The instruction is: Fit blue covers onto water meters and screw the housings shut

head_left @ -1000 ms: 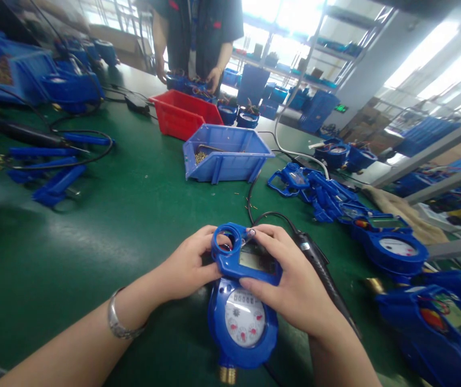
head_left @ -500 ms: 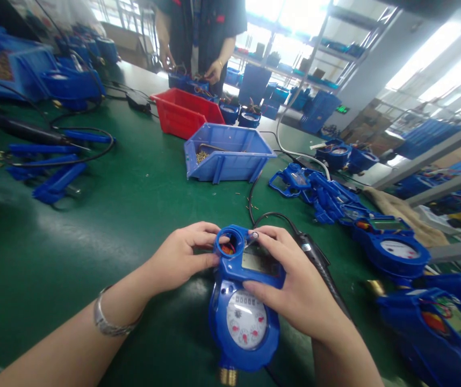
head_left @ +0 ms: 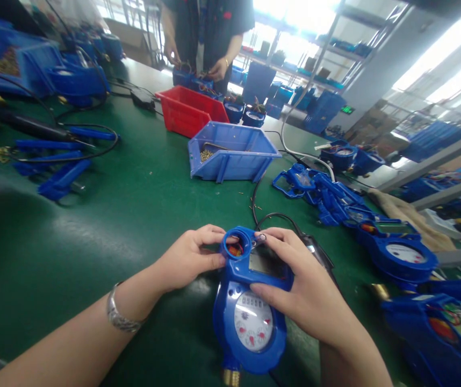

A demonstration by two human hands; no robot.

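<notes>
A blue water meter [head_left: 253, 322] lies face up on the green table in front of me, its white dial towards me and a brass threaded end at the bottom. My left hand [head_left: 192, 257] grips the left side of its upper housing, fingers and thumb around the round open collar [head_left: 236, 244], inside which red and orange parts show. My right hand [head_left: 290, 269] is closed over the housing's right side, thumb just above the dial and fingertips at the top edge, partly covering the grey display [head_left: 266, 263]. Behind the right hand lies a black electric screwdriver [head_left: 319, 252], partly hidden.
Beyond the meter stand a light blue bin [head_left: 234, 156] holding small brass screws and a red bin [head_left: 190, 110]. Blue covers [head_left: 331, 196] and further meters [head_left: 402, 250] line the right. Blue parts [head_left: 59, 166] and another screwdriver [head_left: 24, 126] lie left. A co-worker [head_left: 210, 48] handles meters opposite.
The whole view has shifted slightly, so the meter and both hands appear a little further right. My grip on the meter looks the same.
</notes>
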